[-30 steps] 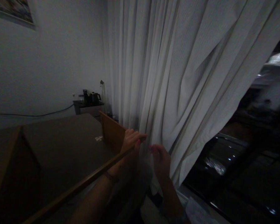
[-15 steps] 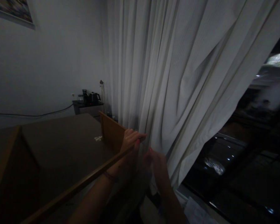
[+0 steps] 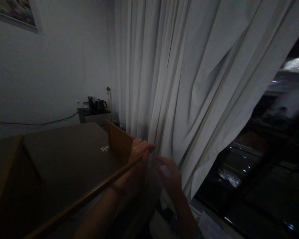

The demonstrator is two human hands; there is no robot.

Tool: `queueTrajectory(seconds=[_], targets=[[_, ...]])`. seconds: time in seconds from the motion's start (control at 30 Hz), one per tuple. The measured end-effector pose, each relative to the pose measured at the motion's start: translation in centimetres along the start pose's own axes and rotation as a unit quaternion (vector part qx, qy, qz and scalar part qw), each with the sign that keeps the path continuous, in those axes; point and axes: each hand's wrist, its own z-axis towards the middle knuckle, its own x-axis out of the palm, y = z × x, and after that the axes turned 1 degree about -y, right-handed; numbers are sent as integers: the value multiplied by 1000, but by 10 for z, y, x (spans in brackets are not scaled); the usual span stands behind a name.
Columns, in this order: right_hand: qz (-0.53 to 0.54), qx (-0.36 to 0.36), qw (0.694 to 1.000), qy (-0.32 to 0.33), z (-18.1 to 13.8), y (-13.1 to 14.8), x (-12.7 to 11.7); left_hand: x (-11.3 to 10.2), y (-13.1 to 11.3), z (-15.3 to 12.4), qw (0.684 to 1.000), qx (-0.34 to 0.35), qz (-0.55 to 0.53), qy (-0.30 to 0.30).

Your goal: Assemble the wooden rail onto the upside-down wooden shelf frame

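Observation:
My left hand (image 3: 139,149) is closed around the far corner of a wooden panel (image 3: 89,193), its thumb near the panel's end and its fingers over the top. Just to the right, my right hand (image 3: 171,174) curls with thumb and index finger bent towards each other. Its index fingertip is close to the panel's corner, by a faint thin thing (image 3: 153,154) too dim to name. The panel is part of a wooden piece with an upright board (image 3: 121,137) at the far side and another upright board (image 3: 17,176) at the left.
The wooden piece rests on a dark grey-brown tabletop (image 3: 64,142) bearing a small white scrap (image 3: 104,148). White curtains (image 3: 189,83) hang close beyond my hands. A low cabinet (image 3: 97,118) carries a black kettle (image 3: 100,105). Dark glass (image 3: 264,172) lies right; papers (image 3: 211,225) lie below.
My right hand has shifted slightly, its index finger extending up and left towards the panel's corner, with a gap showing behind the fingertips. My left hand and the panel stay nearly where they were.

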Motion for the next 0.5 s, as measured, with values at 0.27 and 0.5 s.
queueTrajectory(seconds=[0.27,0.5], targets=[[-109,-87,990,-22,11,2,-8,1,-1,0,1000,5,-3,-12],[195,301,933,-11,31,18,3,1,1,0,1000,-14,5,2]])
